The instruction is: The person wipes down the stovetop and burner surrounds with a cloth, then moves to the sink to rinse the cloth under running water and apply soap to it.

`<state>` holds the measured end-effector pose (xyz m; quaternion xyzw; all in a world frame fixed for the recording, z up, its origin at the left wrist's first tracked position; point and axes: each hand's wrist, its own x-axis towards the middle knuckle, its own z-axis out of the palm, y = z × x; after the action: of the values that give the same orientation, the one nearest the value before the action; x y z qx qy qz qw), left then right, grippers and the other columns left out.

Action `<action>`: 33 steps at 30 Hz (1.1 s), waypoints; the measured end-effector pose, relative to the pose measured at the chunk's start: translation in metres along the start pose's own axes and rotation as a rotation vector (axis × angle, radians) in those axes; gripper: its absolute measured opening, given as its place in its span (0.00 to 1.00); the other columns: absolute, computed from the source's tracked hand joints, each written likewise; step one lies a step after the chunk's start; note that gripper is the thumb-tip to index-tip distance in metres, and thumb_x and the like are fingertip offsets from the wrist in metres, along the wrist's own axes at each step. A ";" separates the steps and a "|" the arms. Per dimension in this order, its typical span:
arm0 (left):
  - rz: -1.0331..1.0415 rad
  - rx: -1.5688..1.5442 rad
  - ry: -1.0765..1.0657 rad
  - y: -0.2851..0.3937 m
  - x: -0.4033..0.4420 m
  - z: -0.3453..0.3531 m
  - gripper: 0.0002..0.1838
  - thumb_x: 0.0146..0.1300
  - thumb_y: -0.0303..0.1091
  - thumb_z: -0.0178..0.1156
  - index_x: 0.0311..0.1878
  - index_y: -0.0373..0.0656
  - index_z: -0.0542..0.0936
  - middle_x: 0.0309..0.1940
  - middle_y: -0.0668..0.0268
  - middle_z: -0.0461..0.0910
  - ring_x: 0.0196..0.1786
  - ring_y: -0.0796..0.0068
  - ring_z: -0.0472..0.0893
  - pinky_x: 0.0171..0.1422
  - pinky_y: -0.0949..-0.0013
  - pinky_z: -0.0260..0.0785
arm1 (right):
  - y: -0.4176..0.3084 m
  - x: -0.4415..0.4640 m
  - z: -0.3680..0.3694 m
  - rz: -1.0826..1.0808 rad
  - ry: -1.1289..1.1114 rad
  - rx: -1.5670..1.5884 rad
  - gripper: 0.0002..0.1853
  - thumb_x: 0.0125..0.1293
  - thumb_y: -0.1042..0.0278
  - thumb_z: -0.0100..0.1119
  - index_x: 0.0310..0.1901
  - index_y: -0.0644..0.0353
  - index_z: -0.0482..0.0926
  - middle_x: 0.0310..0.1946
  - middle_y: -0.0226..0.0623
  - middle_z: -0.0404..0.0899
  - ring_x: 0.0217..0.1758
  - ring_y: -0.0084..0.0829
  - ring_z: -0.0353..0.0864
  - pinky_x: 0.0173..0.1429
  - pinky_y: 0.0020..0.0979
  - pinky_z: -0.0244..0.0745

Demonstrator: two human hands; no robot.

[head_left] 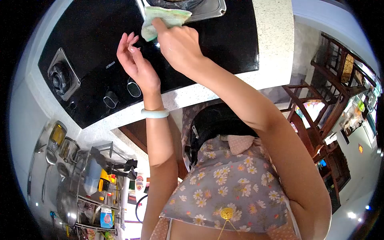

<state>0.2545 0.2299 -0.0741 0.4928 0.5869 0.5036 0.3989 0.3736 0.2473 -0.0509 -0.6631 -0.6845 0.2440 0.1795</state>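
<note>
A pale green and white cloth lies against the metal tray of a burner at the top of the head view. My right hand presses on this cloth, its index finger stretched over it and the other fingers curled at its edge. Beside it, to the left, my left hand hovers above the black glass cooktop, palm turned up and fingers loosely bent with nothing in them. A pale bangle circles my left wrist. Two control knobs sit below that hand.
A second burner occupies the cooktop's left end. Speckled white countertop borders the glass. Ladles and pans hang at lower left, near a rack of bottles and packets. Dark wooden chairs stand at right.
</note>
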 end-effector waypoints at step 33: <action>-0.035 0.037 0.053 -0.003 0.001 0.002 0.20 0.82 0.39 0.45 0.69 0.39 0.69 0.63 0.56 0.76 0.64 0.67 0.75 0.67 0.63 0.64 | 0.075 -0.045 -0.079 0.608 -0.802 2.558 0.29 0.81 0.69 0.38 0.14 0.49 0.67 0.07 0.18 0.62 0.11 0.13 0.57 0.22 0.18 0.55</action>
<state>0.2561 0.2310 -0.0775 0.4762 0.6149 0.4986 0.3828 0.4830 0.2099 -0.0261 -0.0443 0.1814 0.9010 0.3915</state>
